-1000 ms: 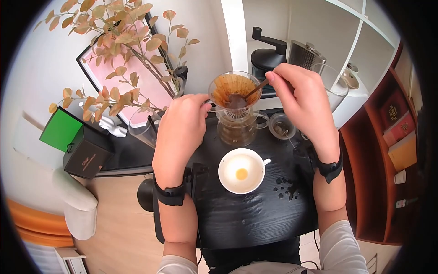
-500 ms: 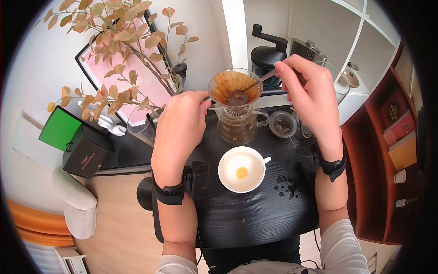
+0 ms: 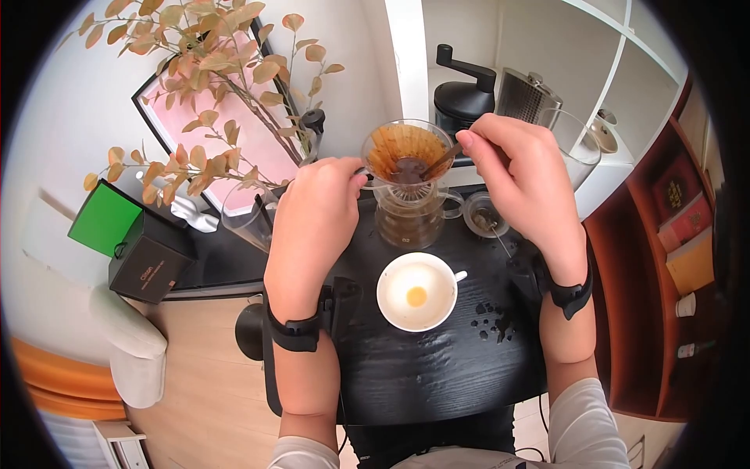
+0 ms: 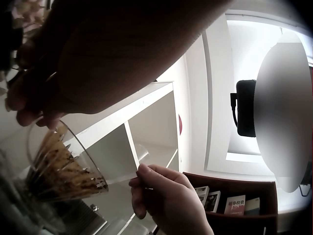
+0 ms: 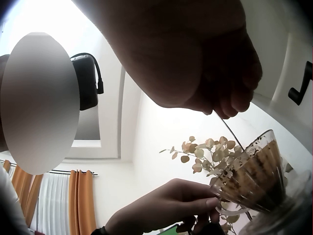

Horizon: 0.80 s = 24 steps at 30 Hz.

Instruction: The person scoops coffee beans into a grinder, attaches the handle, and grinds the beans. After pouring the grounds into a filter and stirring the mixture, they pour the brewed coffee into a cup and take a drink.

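Observation:
My left hand [image 3: 316, 215] pinches the small handle on the left side of a clear coffee dripper [image 5: 259, 181]. Inside is a stained paper filter [image 3: 402, 148] with wet dark coffee grounds [image 3: 409, 168] at the bottom. With thumb and fingers, my right hand [image 3: 527, 172] grips a thin spoon [image 3: 444, 159] that slants down into the filter; its tip is hidden in the grounds. Under the dripper stands a glass server [image 3: 408, 223] with a loop handle on its right. Nearer me sits a white cup [image 3: 417, 313] with a little yellowish liquid in it.
Right of the server is a small round container [image 3: 484, 215] with a thin stick in it. Water drops [image 3: 494, 322] dot the black table [image 3: 414, 383]. Behind stand a black hand grinder [image 3: 462, 98] and a metal flask [image 3: 527, 98]. A tall glass [image 3: 248, 213] flanks my left hand.
My right hand rose slightly to the right with the spoon, then came back down and left, lowering the spoon in the filter. The left hand stays at the dripper's handle.

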Available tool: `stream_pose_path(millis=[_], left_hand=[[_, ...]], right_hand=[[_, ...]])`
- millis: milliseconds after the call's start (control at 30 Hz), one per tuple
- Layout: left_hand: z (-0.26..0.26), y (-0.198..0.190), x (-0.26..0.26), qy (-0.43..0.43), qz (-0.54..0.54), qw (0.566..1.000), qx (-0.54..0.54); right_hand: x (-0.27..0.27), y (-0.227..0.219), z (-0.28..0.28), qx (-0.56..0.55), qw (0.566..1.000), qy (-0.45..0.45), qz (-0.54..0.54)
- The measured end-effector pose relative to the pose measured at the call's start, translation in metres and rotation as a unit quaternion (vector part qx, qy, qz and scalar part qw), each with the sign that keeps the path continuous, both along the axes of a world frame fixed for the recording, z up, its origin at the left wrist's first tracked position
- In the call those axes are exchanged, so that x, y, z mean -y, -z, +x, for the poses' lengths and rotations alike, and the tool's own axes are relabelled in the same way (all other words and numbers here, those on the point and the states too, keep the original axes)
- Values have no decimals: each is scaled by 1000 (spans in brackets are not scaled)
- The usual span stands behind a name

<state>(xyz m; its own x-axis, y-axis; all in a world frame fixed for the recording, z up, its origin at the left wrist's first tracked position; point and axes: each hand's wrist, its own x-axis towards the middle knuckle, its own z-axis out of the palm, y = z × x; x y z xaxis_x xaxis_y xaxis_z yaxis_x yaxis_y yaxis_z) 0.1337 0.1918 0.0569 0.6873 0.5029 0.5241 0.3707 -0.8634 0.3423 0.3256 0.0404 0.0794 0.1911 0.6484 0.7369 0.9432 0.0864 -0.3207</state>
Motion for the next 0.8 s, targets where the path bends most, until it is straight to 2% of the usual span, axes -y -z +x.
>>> stream_pose_path(millis=[267,400,467,800], left_hand=[[0,-2,3,-4,5,1000,-7],[0,-1,2,-2,11,1000,-5],[0,0,1,-2,15,1000,-5],[-1,1,2,-4,19,1000,-7]], right_hand=[[-1,1,0,-115,992,-2,61],[-3,2,2,-73,995,14,68],[-4,3,3,-1,998,26,53],[-1,0,-2,-40,999,-3,20]])
